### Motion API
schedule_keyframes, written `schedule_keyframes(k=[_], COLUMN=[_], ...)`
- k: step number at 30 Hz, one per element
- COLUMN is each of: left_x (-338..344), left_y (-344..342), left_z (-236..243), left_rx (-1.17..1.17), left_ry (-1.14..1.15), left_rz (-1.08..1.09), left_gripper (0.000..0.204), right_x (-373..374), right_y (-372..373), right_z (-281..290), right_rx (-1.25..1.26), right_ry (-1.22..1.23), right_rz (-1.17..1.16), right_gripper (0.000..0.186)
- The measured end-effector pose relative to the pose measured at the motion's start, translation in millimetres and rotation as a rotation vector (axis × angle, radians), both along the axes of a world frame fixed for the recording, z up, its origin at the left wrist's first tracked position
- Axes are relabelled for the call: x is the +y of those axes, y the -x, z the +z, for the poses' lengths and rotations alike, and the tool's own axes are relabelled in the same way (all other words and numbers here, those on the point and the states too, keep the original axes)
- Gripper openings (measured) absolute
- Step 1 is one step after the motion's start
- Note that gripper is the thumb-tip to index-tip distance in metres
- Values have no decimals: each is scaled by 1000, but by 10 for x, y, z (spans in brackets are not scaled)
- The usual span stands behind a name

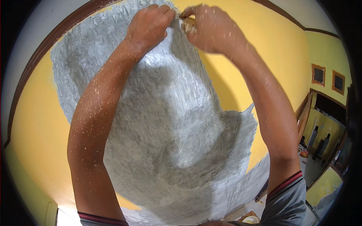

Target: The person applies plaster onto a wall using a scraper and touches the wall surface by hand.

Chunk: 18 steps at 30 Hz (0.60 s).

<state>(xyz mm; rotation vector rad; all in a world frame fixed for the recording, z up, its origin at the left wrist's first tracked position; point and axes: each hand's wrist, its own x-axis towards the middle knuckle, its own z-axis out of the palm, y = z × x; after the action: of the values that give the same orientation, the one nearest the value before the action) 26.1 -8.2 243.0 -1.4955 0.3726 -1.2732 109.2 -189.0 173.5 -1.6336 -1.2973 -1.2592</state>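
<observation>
Both my arms reach up to a yellow wall (271, 49), where a large grey patch (143, 124) of bare, scratched plaster shows between ragged paint edges. My right hand (215, 30) is closed around what looks like a scraper (190, 24). Its yellowish handle, caked with pale crumbs, shows between the fingers; the blade is hidden. Close to its left, my left hand (151, 24) is curled against the upper part of the patch, its fingertips near the tool. What its fingers hold, if anything, is hidden. Pale flecks cover both forearms.
Dark brown trim (32, 62) borders the wall along the ceiling. To the right, two small framed panels (318, 74) hang on a greenish wall beside a doorway (326, 120). A round pale container (250, 219) stands low, near my right sleeve.
</observation>
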Motion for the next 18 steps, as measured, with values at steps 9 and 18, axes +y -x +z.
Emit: schedule_keyframes(k=[9,18], left_x=[-111,-50], left_y=[65,98], left_z=[176,246], left_rx=[66,41], left_ry=[145,124], left_rz=[93,31], left_gripper=[15,22], right_x=[-23,-60], right_y=[50,134], right_z=[328,441], right_rx=[111,15], right_ry=[-4,65], right_rz=[-16,-80], right_gripper=[32,38])
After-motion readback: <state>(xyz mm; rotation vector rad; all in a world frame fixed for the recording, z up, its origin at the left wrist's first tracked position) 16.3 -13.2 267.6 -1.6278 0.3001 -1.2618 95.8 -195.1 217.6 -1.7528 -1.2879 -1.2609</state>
